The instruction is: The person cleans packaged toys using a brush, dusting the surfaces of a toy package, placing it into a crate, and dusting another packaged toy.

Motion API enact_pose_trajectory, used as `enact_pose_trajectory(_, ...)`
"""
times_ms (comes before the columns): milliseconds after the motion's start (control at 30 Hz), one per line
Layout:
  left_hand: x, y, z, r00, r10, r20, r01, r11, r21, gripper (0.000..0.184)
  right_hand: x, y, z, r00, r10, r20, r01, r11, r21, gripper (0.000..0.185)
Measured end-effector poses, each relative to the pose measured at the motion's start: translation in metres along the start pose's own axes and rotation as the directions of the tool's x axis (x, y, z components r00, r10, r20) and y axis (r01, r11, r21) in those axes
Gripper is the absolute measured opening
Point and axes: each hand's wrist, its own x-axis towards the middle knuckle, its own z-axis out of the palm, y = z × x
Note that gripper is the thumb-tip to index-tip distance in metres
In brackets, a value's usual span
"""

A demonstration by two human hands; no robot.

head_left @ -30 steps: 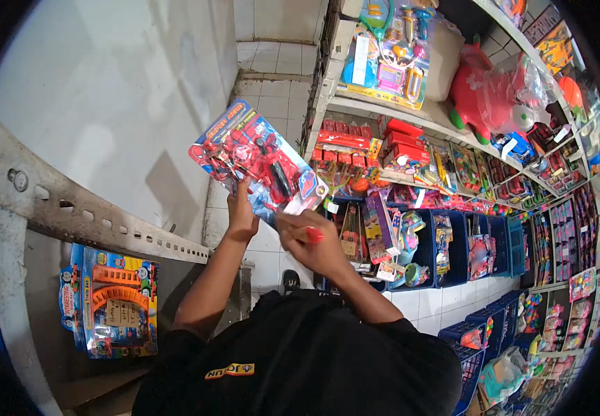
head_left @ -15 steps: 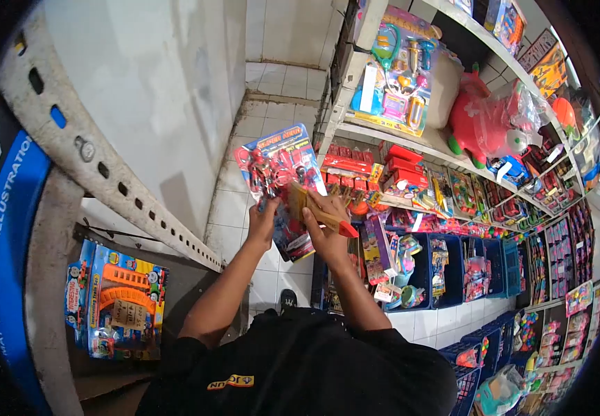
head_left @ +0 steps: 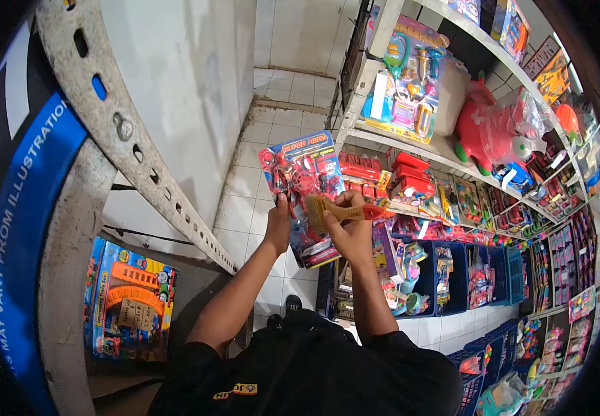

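Note:
A red and blue carded toy pack (head_left: 305,166) is held upright in front of me, with "Super Hero" printed along its top. My left hand (head_left: 278,225) grips its left edge, thumb on the front. In my right hand (head_left: 352,232) is a flat paintbrush (head_left: 345,212) with a yellowish wooden handle and a red end. Its bristles lie against the front of the pack, near the middle.
At the left, a boxed train track toy (head_left: 132,305) lies below a perforated metal shelf rail (head_left: 144,156). Shelves of toys (head_left: 411,139) and blue baskets (head_left: 456,270) line the right. White floor tiles (head_left: 241,208) run between.
The pack has shifted right and stands more upright than a second ago. The brush, blurred and mostly hidden earlier, now shows clearly against the pack's front. The view has swung slightly left.

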Motion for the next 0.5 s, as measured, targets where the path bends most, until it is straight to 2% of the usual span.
enact_pose_trajectory(33,-0.006,0.010,0.005,0.997,0.057,-0.044,-0.053,0.996,0.075,0.063,-0.001,-0.003,-0.002,0.999,0.007,0.033,-0.004,0.998,-0.066,0.025)
enact_pose_trajectory(67,-0.016,0.019,0.006,0.991,0.135,-0.016,-0.131,0.977,0.171,0.060,-0.002,0.004,-0.003,0.998,-0.045,0.046,0.050,0.992,-0.119,0.024)
enact_pose_trajectory(167,-0.015,0.012,0.008,0.984,0.171,0.059,-0.176,0.978,0.107,0.058,-0.003,0.001,0.000,0.994,-0.098,0.045,0.106,0.963,-0.246,0.023)
enact_pose_trajectory(200,-0.011,0.008,0.009,0.987,0.144,0.070,-0.150,0.985,0.079,0.050,-0.003,0.002,-0.001,0.998,-0.057,0.039,0.066,0.956,-0.286,0.022)
enact_pose_trajectory(300,-0.010,0.003,0.009,0.972,0.207,0.107,-0.219,0.968,0.120,0.051,-0.006,-0.001,0.002,0.999,-0.031,-0.019,0.024,0.961,-0.277,0.024)
enact_pose_trajectory(400,-0.021,0.018,0.006,0.977,0.177,0.117,-0.200,0.952,0.232,0.054,-0.009,-0.001,-0.002,0.994,-0.106,0.020,0.107,0.929,-0.354,0.025)
enact_pose_trajectory(500,-0.018,0.013,0.005,0.951,0.282,0.125,-0.308,0.901,0.305,0.058,-0.011,-0.008,-0.010,0.996,-0.050,0.076,0.075,0.929,-0.363,0.027)
